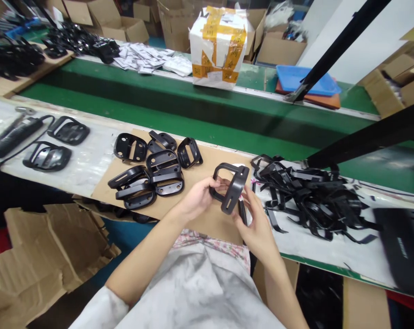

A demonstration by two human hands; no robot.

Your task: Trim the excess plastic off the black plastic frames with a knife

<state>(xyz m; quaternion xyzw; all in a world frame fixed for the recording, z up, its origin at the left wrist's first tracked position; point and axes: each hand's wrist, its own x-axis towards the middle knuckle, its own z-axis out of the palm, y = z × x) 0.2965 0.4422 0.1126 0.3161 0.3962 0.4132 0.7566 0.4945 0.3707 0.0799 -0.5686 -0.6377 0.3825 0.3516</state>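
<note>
Wht smock [193, 292] over floral top [207, 242]

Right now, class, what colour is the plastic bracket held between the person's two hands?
Black; the bracket shows best in the head view.

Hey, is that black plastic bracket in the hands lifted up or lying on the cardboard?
Lifted: the left hand and right hand hold the black plastic bracket up off the cardboard sheet.

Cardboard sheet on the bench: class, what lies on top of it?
Black plastic brackets lie overlapping on the cardboard sheet; the part beneath them is covered, so cannot be seen.
</note>
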